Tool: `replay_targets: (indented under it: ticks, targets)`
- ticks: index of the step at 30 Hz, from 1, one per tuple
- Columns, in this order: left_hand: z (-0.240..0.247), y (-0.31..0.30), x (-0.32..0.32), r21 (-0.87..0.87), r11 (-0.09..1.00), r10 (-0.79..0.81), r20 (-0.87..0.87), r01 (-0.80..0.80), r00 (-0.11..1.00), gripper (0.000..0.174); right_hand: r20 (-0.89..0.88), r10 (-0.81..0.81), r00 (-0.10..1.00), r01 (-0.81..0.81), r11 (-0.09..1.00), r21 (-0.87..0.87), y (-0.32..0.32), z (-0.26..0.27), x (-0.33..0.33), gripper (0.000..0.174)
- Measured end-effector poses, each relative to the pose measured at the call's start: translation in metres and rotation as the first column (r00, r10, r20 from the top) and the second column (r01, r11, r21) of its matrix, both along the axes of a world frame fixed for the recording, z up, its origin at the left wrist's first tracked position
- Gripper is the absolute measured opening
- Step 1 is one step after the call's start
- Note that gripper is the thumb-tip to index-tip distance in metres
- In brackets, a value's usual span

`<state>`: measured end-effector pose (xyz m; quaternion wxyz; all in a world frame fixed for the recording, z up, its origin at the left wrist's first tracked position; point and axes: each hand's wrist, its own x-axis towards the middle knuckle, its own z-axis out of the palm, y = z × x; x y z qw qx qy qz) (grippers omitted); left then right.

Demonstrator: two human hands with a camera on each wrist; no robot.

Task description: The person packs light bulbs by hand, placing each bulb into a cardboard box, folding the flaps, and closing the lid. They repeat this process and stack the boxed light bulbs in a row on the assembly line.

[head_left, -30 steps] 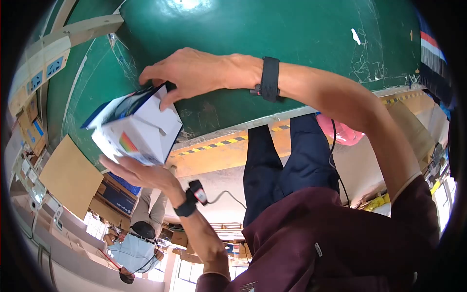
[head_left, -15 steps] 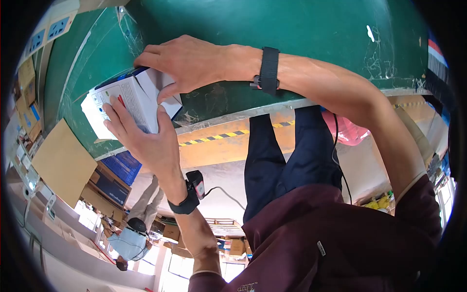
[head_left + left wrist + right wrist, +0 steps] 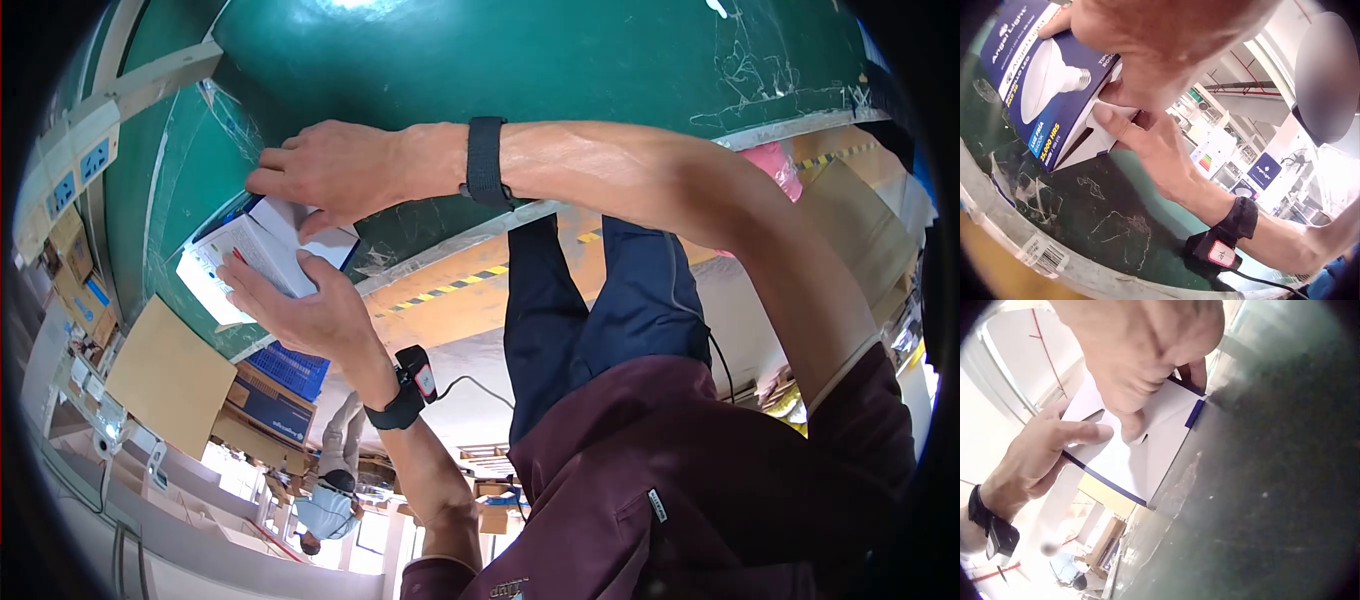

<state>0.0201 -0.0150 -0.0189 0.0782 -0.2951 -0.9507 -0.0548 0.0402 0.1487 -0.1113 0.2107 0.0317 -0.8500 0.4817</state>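
Note:
A white and blue light-bulb box [image 3: 265, 245] is held between both hands over the green table, its white end turned toward the right. The left hand [image 3: 315, 310] grips its near side, with fingers spread over the printed white face. The right hand [image 3: 345, 170] grips the far side. In the right wrist view, the right hand [image 3: 1147, 350] presses its thumb on a white end flap [image 3: 1163, 415], and the left hand [image 3: 1032, 453] lays its thumb beside it. A blue face with a bulb picture [image 3: 1047, 81] shows in the left wrist view.
The green table [image 3: 420, 60] has scratched tape marks and a metal edge. Power sockets [image 3: 80, 175] are at the left. Below the edge lie a brown board [image 3: 170, 365], a blue crate [image 3: 290, 370] and a pink bag [image 3: 775, 170]. Another person [image 3: 328, 510] is farther off.
The left hand has moved from beneath the box to its printed side, and its thumb has come to the end flaps. The box has turned. The right hand stays at its far side.

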Motion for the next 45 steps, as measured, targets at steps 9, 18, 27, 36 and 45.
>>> replay_targets:
  ticks: [9, 18, 27, 36, 45]
  targets:
    - [0.006, -0.006, 0.000, -0.113, 0.990, -0.082, 0.027, 0.084, 0.996, 0.072, 0.062, -0.007, 0.998, 0.012, 0.997, -0.075, -0.006, -0.003, -0.003, 0.061]
    - [0.002, -0.001, 0.005, -0.027, 1.000, -0.016, -0.037, 0.015, 0.999, 0.066, -0.002, -0.008, 1.000, 0.008, 0.995, -0.101, -0.008, 0.002, -0.006, 0.057]
    - [0.003, -0.010, -0.007, 0.068, 0.988, -0.139, 0.014, 0.138, 0.990, 0.072, 0.032, -0.055, 0.998, 0.056, 0.998, -0.030, -0.010, 0.007, -0.003, 0.059]
    - [-0.015, -0.025, 0.000, 0.352, 0.920, 0.157, 0.069, -0.172, 0.985, 0.079, 0.040, -0.139, 0.989, 0.138, 0.990, 0.035, -0.024, -0.002, -0.013, 0.067]
    - [-0.028, -0.019, -0.007, 0.565, 0.784, 0.151, 0.227, -0.256, 0.962, 0.079, -0.053, -0.305, 0.951, 0.309, 0.946, 0.097, -0.041, -0.002, -0.031, 0.061]
